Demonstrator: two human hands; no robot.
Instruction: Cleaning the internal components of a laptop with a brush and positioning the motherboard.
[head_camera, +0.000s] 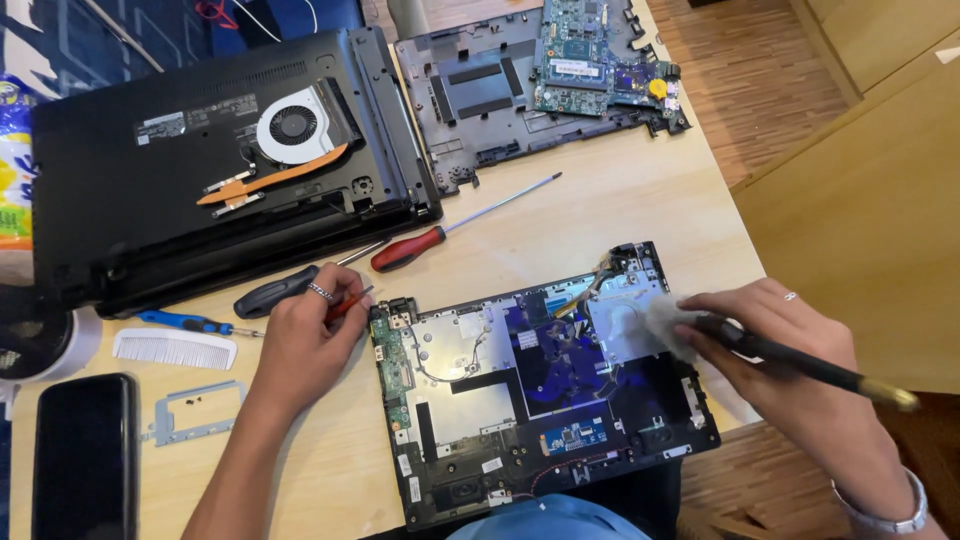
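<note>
Head view: right hand (790, 350) closed on brush (800, 362), bristles touching opened laptop base (545, 400) at table's near edge. Left hand (305, 345) loosely curled beside base, holding nothing certain. Base: rigid, likely fragile; best gripped by edges.

You have one head-worn view, looking steeply down and close onto the wooden table (620, 200), your forearms entering from the bottom edge

Place: home repair corner
Signs: wooden bench (620, 200) strewn with opened laptops (545, 400), screwdrivers (440, 235), a bare motherboard (600, 55); parquet floor (760, 90) far right
</note>
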